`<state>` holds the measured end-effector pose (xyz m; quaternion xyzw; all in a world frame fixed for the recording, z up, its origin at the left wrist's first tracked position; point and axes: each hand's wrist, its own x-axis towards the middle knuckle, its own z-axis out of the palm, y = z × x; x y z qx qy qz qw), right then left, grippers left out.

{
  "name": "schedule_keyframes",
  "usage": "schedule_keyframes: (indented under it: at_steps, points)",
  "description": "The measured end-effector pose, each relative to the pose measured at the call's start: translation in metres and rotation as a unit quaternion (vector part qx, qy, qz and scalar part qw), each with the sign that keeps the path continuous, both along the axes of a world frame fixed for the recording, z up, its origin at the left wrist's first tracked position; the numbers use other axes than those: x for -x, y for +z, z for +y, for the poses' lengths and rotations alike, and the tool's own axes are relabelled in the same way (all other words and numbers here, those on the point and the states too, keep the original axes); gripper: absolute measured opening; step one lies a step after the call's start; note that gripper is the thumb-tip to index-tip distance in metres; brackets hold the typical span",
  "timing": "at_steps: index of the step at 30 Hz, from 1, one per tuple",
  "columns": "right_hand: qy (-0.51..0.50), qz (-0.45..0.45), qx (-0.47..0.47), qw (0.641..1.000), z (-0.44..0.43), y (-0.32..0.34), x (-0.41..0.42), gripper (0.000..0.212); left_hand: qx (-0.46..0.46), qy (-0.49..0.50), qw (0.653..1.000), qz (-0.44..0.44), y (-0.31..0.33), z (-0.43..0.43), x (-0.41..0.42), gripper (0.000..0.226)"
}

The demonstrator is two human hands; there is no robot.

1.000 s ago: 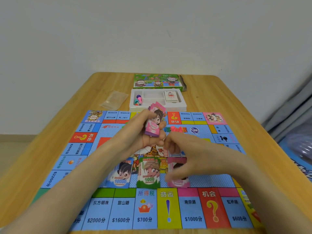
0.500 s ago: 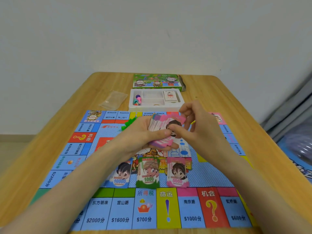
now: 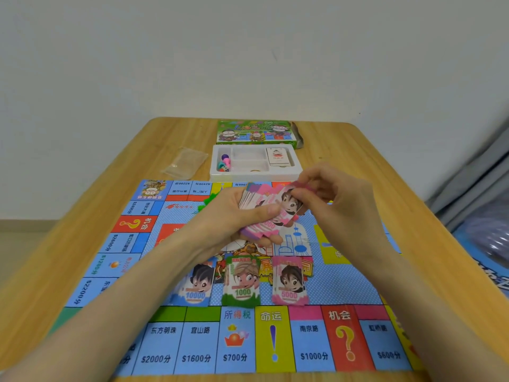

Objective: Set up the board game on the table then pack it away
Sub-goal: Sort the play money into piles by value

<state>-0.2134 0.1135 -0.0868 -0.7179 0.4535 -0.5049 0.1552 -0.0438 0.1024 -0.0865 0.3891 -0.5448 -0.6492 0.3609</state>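
The game board (image 3: 344,277) lies unfolded on the wooden table (image 3: 344,150). Above its middle my left hand (image 3: 234,216) grips a stack of play money (image 3: 261,213), pink notes on top. My right hand (image 3: 338,205) pinches the top pink note at its right end. Three sorted piles lie on the board in a row: blue 10000 notes (image 3: 197,282), green 1000 notes (image 3: 242,281) and pink 5000 notes (image 3: 289,279).
Behind the board stands a white plastic tray (image 3: 220,175) with coloured pawns (image 3: 224,162), a die and a card deck (image 3: 277,156). The green game box (image 3: 254,132) lies at the far edge. An empty clear bag (image 3: 186,162) lies at the left.
My right hand left the pink 5000 pile, rose to the stack in my left hand and now pinches its top pink note. The left hand lowered and tilted the stack.
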Motion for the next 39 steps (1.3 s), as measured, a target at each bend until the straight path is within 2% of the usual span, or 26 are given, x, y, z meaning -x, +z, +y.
schedule_keyframes:
  at_steps: [5, 9, 11, 14, 16, 19, 23, 26, 31, 34, 37, 39]
  points:
    - [-0.041, -0.068, 0.004, 0.997, 0.0, 0.008, 0.003, 0.022, -0.009, 0.031, 0.999, 0.005, -0.001, -0.001, -0.001, 0.008]
    - [0.006, -0.098, -0.044, 0.994, -0.001, 0.018, 0.008, 0.022, -0.017, 0.086, 0.996, 0.014, -0.004, -0.005, -0.004, 0.015]
    - [0.066, -0.067, -0.108, 0.99, 0.002, 0.023, 0.01, 0.022, -0.011, 0.108, 0.994, 0.029, -0.004, -0.007, -0.004, 0.014]
    - [0.16, 0.06, -0.231, 0.958, 0.003, 0.023, 0.011, 0.015, -0.007, 0.123, 0.992, 0.039, -0.004, -0.008, -0.004, 0.009]
    - [0.183, 0.146, -0.285, 0.929, 0.003, 0.019, 0.01, 0.01, -0.009, 0.126, 0.991, 0.035, -0.005, -0.009, -0.005, 0.01]
    - [0.197, 0.21, -0.338, 0.896, 0.003, 0.012, 0.008, 0.006, -0.008, 0.125, 0.992, 0.021, -0.007, -0.01, -0.005, 0.017]
    - [0.197, 0.259, -0.339, 0.883, 0.004, 0.008, 0.004, 0.01, -0.006, 0.126, 0.992, 0.022, -0.007, -0.011, -0.005, 0.021]
    - [0.19, 0.302, -0.308, 0.882, 0.004, 0.006, 0.002, 0.013, -0.004, 0.122, 0.992, 0.003, -0.008, -0.011, -0.005, 0.035]
    - [0.171, 0.325, -0.275, 0.889, 0.003, 0.001, 0.001, 0.014, 0.0, 0.126, 0.992, -0.007, -0.008, -0.011, -0.005, 0.032]
    - [0.17, 0.319, -0.274, 0.891, 0.004, 0.004, 0.003, 0.031, -0.001, 0.122, 0.993, -0.008, -0.007, -0.01, -0.005, 0.029]
    - [0.205, 0.365, -0.31, 0.854, 0.01, 0.008, 0.005, 0.052, -0.006, 0.122, 0.992, 0.02, -0.005, -0.008, -0.004, 0.013]
    - [0.229, 0.406, -0.316, 0.826, 0.014, 0.007, 0.005, 0.064, -0.004, 0.122, 0.992, 0.021, -0.005, -0.008, -0.004, 0.011]
